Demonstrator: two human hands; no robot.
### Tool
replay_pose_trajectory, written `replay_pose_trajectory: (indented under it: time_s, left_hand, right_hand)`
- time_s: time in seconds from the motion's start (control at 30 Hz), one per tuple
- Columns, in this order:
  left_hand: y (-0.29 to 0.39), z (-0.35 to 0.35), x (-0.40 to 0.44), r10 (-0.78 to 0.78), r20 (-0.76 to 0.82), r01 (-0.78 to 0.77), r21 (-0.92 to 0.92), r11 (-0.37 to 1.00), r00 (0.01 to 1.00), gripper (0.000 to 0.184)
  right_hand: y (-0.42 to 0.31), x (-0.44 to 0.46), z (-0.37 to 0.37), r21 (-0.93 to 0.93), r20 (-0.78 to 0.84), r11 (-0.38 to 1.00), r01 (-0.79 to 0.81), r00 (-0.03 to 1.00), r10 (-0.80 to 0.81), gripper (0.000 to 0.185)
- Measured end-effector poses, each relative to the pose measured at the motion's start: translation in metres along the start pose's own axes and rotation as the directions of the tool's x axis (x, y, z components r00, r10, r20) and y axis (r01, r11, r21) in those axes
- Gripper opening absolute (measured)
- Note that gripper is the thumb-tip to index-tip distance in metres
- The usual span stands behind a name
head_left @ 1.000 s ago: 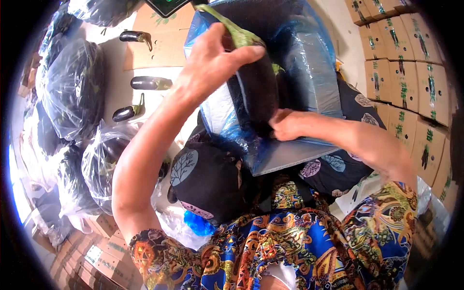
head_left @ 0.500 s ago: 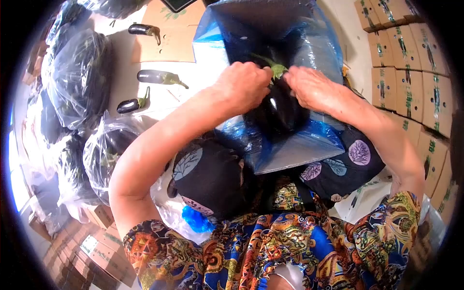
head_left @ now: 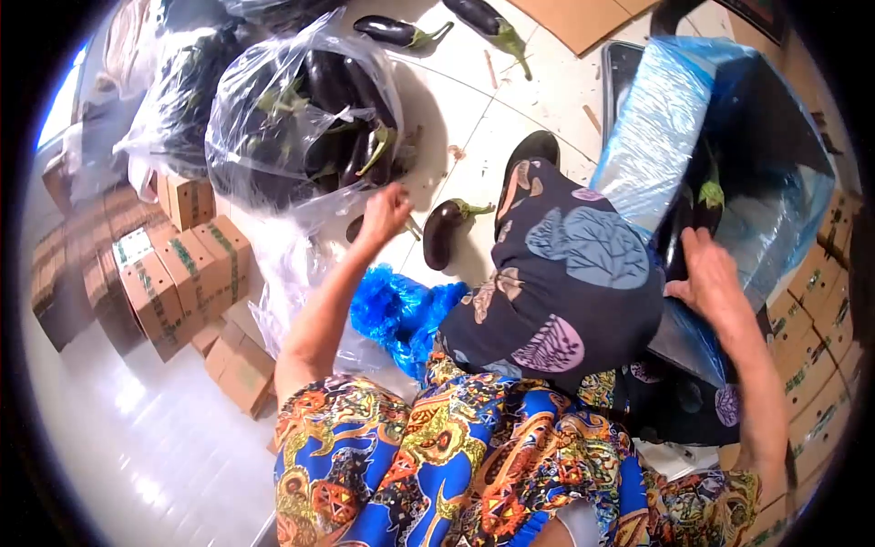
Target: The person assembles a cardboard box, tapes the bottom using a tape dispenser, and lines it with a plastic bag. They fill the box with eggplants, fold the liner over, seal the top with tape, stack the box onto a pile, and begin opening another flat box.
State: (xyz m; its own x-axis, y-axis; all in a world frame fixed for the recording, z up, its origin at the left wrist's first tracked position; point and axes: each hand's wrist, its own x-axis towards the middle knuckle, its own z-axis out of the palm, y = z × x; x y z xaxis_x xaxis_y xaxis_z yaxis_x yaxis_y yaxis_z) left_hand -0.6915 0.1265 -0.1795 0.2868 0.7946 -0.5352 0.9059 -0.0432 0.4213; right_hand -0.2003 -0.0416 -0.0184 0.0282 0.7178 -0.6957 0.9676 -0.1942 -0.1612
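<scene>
A glossy, elongated eggplant (head_left: 676,242) is touched by the right hand (head_left: 713,275), its grip unclear, inside crinkled blue film (head_left: 658,123); the left hand (head_left: 387,215) is curled narrowly near a translucent bag (head_left: 246,137).

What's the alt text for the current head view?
A person's right hand is at eggplants in a blue-lined box, while the left hand hovers near a clear bag of eggplants. Loose eggplants lie on the pale floor, with blue plastic nearby and cartons at left.
</scene>
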Motion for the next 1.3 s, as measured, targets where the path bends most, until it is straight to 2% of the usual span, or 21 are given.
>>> replay_pose_trajectory:
  time_s: [0.07, 0.13, 0.17, 0.2, 0.27, 0.3, 0.47, 0.53, 0.57, 0.6, 0.67, 0.7, 0.73, 0.8, 0.87, 0.93, 1.0, 1.13, 1.2, 1.27, 1.3]
  left_hand:
    - [-0.030, 0.037, -0.034, -0.125, 0.043, 0.128, -0.068, 0.989, 0.991, 0.030]
    - [-0.044, 0.072, -0.059, -0.167, -0.077, 0.160, -0.092, 0.983, 0.983, 0.028]
    - [-0.049, 0.085, -0.067, -0.119, -0.174, 0.118, -0.016, 0.993, 0.978, 0.028]
    - [-0.048, 0.089, -0.070, -0.195, -0.213, 0.188, -0.051, 0.981, 0.958, 0.038]
    - [-0.047, 0.090, -0.071, -0.046, -0.472, 0.108, 0.106, 0.988, 0.880, 0.052]
    - [-0.049, 0.081, -0.065, 0.002, -0.491, 0.102, 0.186, 0.977, 0.871, 0.061]
    - [-0.071, 0.068, -0.036, 0.015, -0.244, 0.112, 0.500, 0.859, 0.970, 0.057]
    - [-0.068, 0.062, -0.018, -0.087, -0.132, 0.146, 0.547, 0.825, 0.987, 0.052]
    - [-0.066, 0.064, -0.011, -0.091, -0.126, 0.146, 0.548, 0.823, 0.988, 0.038]
    - [-0.072, 0.065, -0.004, 0.006, -0.076, 0.035, 0.521, 0.853, 0.997, 0.026]
    - [-0.040, 0.037, 0.010, -0.069, 0.006, 0.066, 0.188, 0.980, 0.998, 0.019]
    - [-0.021, 0.022, 0.010, 0.087, -0.253, -0.058, 0.120, 0.991, 0.964, 0.016]
    - [0.006, 0.000, 0.007, 0.175, -0.502, -0.159, 0.075, 0.984, 0.847, 0.013]
    - [0.023, -0.035, 0.008, 0.134, -0.624, -0.225, -0.069, 0.972, 0.770, 0.017]
    - [0.039, -0.070, 0.005, 0.091, -0.741, -0.195, -0.055, 0.979, 0.666, 0.029]
    - [0.025, -0.108, 0.014, 0.307, -0.779, -0.058, 0.330, 0.942, 0.547, 0.076]
    - [0.006, -0.139, 0.026, 0.224, -0.786, 0.192, 0.397, 0.898, 0.576, 0.094]
    - [-0.059, -0.185, 0.049, 0.168, -0.788, 0.421, 0.481, 0.769, 0.593, 0.082]
    - [-0.084, -0.205, 0.064, -0.007, -0.888, 0.418, 0.210, 0.884, 0.460, 0.040]
    - [-0.099, -0.235, 0.074, -0.431, -0.748, 0.398, -0.241, 0.885, 0.505, 0.029]
    - [-0.112, -0.242, 0.082, -0.398, -0.768, 0.347, -0.243, 0.906, 0.502, 0.035]
  right_hand:
    - [0.011, 0.010, 0.007, 0.085, -0.013, 0.996, 0.034, 0.999, -0.033, 0.077]
    - [0.013, 0.015, 0.015, 0.142, -0.055, 0.988, 0.063, 0.997, -0.056, 0.075]
    - [0.013, 0.010, 0.020, 0.153, -0.094, 0.986, 0.069, 0.994, -0.055, 0.075]
    - [0.011, 0.007, 0.019, 0.160, -0.138, 0.984, 0.074, 0.989, -0.052, 0.074]
    - [0.008, 0.009, 0.013, 0.171, -0.103, 0.984, 0.058, 0.994, -0.041, 0.067]
    - [0.005, 0.012, 0.008, 0.172, -0.048, 0.985, 0.019, 0.999, -0.011, 0.066]
    - [0.002, 0.016, -0.017, 0.265, 0.123, 0.935, -0.237, 0.970, 0.211, 0.050]
    - [0.015, 0.012, -0.007, 0.186, -0.128, 0.981, -0.062, 0.988, 0.087, 0.045]
    - [0.020, 0.008, -0.002, 0.126, -0.247, 0.992, 0.022, 0.969, 0.010, 0.043]
    - [0.019, 0.006, -0.004, 0.124, -0.246, 0.992, 0.023, 0.969, 0.008, 0.043]
    - [0.016, 0.004, -0.007, 0.120, -0.245, 0.992, 0.028, 0.969, 0.002, 0.042]
    - [0.020, 0.005, -0.002, 0.128, -0.258, 0.991, 0.048, 0.966, -0.013, 0.040]
    - [0.012, 0.004, -0.010, 0.145, -0.230, 0.989, 0.023, 0.973, 0.011, 0.038]
    - [0.013, 0.005, -0.013, 0.140, -0.189, 0.990, 0.000, 0.982, 0.027, 0.035]
    - [0.018, 0.007, -0.015, 0.168, -0.163, 0.986, 0.001, 0.986, 0.027, 0.032]
    - [0.020, 0.007, -0.017, 0.171, -0.165, 0.985, 0.002, 0.986, 0.026, 0.031]
    - [0.023, 0.011, -0.018, 0.186, -0.141, 0.983, -0.009, 0.989, 0.036, 0.029]
    - [0.027, 0.012, -0.018, 0.176, -0.112, 0.984, -0.021, 0.993, 0.041, 0.028]
    - [0.027, 0.012, -0.021, 0.180, -0.096, 0.983, -0.026, 0.994, 0.044, 0.028]
    - [0.024, 0.010, -0.027, 0.202, -0.088, 0.979, -0.036, 0.995, 0.055, 0.030]
    - [0.025, 0.010, -0.027, 0.211, -0.089, 0.977, -0.035, 0.995, 0.055, 0.030]
